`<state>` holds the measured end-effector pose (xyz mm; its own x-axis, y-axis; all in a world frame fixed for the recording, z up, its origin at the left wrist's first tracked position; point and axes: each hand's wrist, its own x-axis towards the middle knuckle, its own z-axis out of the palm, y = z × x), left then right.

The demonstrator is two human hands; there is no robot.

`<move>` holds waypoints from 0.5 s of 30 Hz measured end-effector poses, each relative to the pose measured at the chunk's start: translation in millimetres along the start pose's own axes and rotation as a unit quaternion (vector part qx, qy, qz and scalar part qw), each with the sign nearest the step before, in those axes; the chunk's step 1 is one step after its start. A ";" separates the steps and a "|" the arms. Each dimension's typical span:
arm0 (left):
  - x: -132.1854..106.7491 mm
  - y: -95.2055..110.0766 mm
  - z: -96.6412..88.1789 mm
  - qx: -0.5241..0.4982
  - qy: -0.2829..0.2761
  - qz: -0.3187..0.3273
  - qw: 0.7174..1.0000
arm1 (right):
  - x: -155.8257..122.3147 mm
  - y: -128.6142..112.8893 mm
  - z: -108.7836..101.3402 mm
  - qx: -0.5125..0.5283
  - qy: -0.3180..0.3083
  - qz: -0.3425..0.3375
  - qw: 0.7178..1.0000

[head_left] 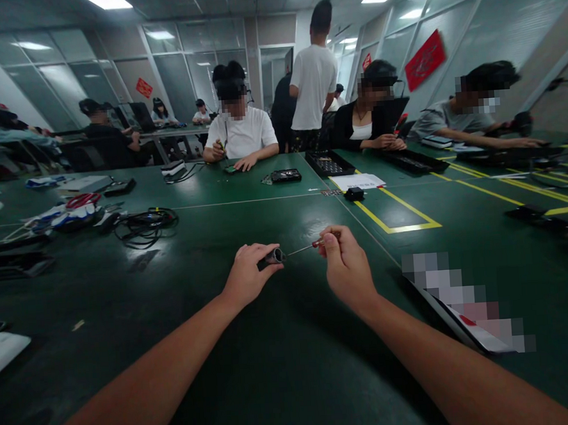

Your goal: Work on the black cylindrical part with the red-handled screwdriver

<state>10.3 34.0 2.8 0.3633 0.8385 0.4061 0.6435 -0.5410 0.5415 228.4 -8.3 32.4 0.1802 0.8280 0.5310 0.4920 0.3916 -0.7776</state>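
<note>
My left hand (250,271) is closed around a short dark cylindrical part (273,257), whose round hollow-looking end faces right. In my right hand (347,263) is a screwdriver (315,244) with a reddish handle and a thin metal shaft. The shaft points left, and its tip lies close to the end of the cylinder; whether the two touch I cannot tell. Both hands are above the green table (274,367), near its middle. My fingers hide most of the screwdriver's handle and the rear of the cylinder.
Coiled black cables (147,226) lie on the left. A small black block (354,194) sits ahead by a white sheet (359,181) and yellow tape lines. To my right is a flat item with a blurred top (463,310). Across the table, several people work near black trays (329,163).
</note>
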 end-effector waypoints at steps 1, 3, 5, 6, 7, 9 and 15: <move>0.2 0.4 -0.5 0.001 -0.002 -0.005 1.000 | 0.5 0.2 0.2 0.000 0.001 0.002 1.000; 0.5 0.6 -1.0 0.002 -0.008 -0.013 1.000 | 1.2 0.6 0.2 0.000 0.002 0.007 1.000; 0.7 0.3 -0.9 0.001 -0.008 -0.016 1.000 | 1.6 0.7 -0.4 -0.001 0.004 0.011 1.000; 0.7 0.0 -0.8 -0.002 -0.007 -0.017 1.000 | 1.6 0.6 -0.8 -0.001 0.005 0.013 1.000; 0.7 -0.3 -0.6 -0.007 -0.006 -0.020 1.000 | 1.6 0.5 -1.1 -0.001 0.006 0.013 1.000; 0.6 -0.4 -0.4 -0.021 -0.003 -0.029 0.999 | 1.6 0.3 -1.7 0.000 0.007 0.013 1.000; -0.3 1.9 -0.6 -0.089 0.033 -0.070 0.993 | 1.8 2.1 -0.9 0.007 0.005 0.018 1.000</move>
<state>11.0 32.7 4.2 0.2296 0.9035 0.3619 0.5540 -0.4270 0.7147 230.6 -6.3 32.0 0.2067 0.8374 0.5060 0.4737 0.3669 -0.8006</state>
